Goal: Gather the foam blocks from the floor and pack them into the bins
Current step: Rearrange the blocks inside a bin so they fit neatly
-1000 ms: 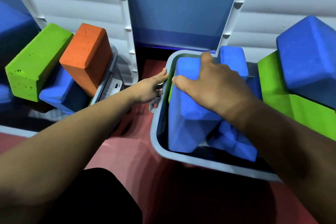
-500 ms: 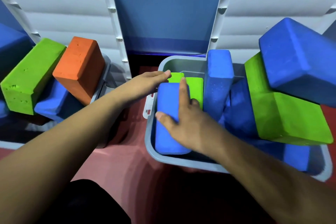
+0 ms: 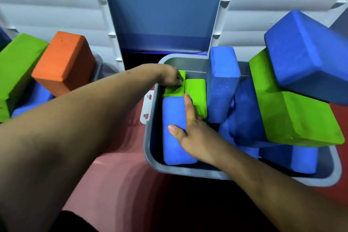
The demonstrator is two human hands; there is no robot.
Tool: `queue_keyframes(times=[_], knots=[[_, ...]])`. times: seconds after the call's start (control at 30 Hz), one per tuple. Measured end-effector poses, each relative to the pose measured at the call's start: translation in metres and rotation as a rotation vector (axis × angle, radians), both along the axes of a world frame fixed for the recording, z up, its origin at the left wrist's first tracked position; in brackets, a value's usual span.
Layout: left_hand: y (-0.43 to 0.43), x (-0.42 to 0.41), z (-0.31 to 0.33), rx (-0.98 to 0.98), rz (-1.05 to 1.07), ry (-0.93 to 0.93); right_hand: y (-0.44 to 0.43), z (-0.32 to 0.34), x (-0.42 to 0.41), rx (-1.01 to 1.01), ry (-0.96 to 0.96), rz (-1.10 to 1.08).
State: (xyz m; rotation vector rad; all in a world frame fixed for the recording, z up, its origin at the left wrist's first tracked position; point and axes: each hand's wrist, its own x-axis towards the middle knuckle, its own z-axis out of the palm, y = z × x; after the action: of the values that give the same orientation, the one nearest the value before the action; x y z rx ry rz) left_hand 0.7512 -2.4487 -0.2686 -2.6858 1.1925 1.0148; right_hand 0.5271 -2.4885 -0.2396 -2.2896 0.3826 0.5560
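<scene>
At the far left, a lime-green rectangular foam block (image 3: pixel 17 62), an orange foam brick (image 3: pixel 64 64) and a blue foam block (image 3: pixel 32 98) are leaning loosely in the left grey plastic bin (image 3: pixel 98 64), their matte faces showing small pits and dents. Moving right, the left hand (image 3: pixel 170 77) is reaching into the far corner of the right grey plastic bin (image 3: pixel 150 156), fingers bent down onto a small bright-green foam block (image 3: pixel 174 91); whether that grip is hooking the edge or only pushing cannot be told. Just beside it, the right hand (image 3: pixel 192 133) is lying spread and flat on a blue rounded-edge foam slab (image 3: pixel 173 149), pinching nothing. The step seems to be seating these pieces level, so pressing evenly and squaring them against the bin wall should be freeing up room. Further right, a paler blue foam block (image 3: pixel 222 84) is standing on end, and a large green foam wedge-like block (image 3: pixel 293 118) and a big dark-blue foam block (image 3: pixel 308 62) are riding above the rim, probably needing to be laid flat.
</scene>
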Motion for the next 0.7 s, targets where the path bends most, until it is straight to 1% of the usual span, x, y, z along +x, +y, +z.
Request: queue_keyframes(times=[0.07, 0.17, 0.23, 0.37, 0.47, 0.57, 0.63, 0.7], knots=[[-0.009, 0.008, -0.003, 0.059, -0.007, 0.046, 0.0, -0.006, 0.004, -0.006, 0.034, 0.006], [-0.015, 0.021, -0.004, 0.088, 0.013, 0.066, -0.001, -0.019, 0.028, 0.021, 0.076, -0.028], [-0.016, 0.024, -0.004, 0.082, 0.042, 0.075, -0.001, -0.023, 0.038, 0.034, 0.079, -0.045], [-0.016, 0.02, -0.016, 0.059, 0.032, 0.07, -0.012, -0.02, 0.011, 0.011, 0.044, -0.153], [-0.01, 0.016, -0.031, 0.047, 0.029, 0.129, -0.005, -0.031, 0.013, 0.012, 0.067, -0.233], [-0.013, 0.011, -0.03, 0.026, 0.074, 0.158, 0.012, -0.038, 0.038, -0.049, 0.06, -0.23], [-0.011, 0.008, -0.028, 0.013, 0.103, 0.166, 0.014, -0.039, 0.045, -0.028, 0.075, -0.213], [-0.009, 0.003, -0.027, -0.041, 0.149, 0.207, 0.006, -0.041, 0.042, 0.002, 0.062, -0.215]])
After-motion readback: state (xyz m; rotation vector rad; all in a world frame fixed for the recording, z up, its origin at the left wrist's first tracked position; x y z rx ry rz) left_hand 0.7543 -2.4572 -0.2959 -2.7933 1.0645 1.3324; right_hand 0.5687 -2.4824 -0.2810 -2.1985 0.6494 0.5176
